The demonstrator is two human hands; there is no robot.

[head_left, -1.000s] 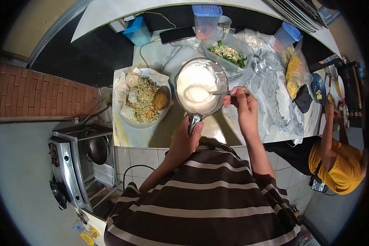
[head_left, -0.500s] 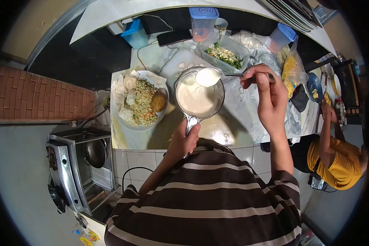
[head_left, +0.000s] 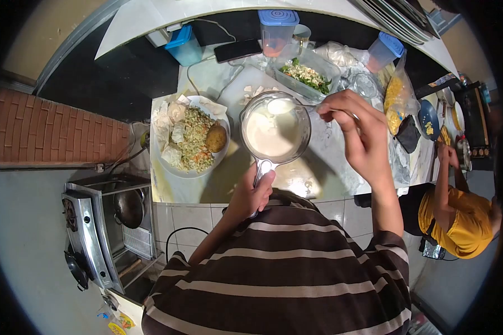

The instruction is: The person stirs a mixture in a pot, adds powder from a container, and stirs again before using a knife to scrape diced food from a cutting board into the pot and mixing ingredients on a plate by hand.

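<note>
My left hand [head_left: 254, 192] is closed around the handle of a clear saucepan [head_left: 307, 146] and holds it over the counter. Inside the pan lies a pale, creamy batter [head_left: 267, 137]. From the right, my right hand [head_left: 359, 131] pinches the handle of a metal spoon [head_left: 285, 106], whose bowl is within the pan near its far rim, coated with white batter. To the left of the pan, a white plate [head_left: 176, 170] carries a chopped vegetable mix [head_left: 194, 134], pale wrappers [head_left: 165, 125] and a round brown potato [head_left: 216, 138].
Behind the pan stand a plastic box of chopped greens [head_left: 307, 75], a blue-lidded container [head_left: 278, 33] and a phone [head_left: 237, 51]. A bag of yellow food [head_left: 395, 100] lies at right. Beyond it a person in a yellow shirt [head_left: 461, 220] works near a blue pan [head_left: 428, 120]. A gas stove [head_left: 89, 240] stands lower left.
The spoon has gone from above the pan's right side down into the pan, with my right hand turning over it. The pan has shifted slightly to the right.
</note>
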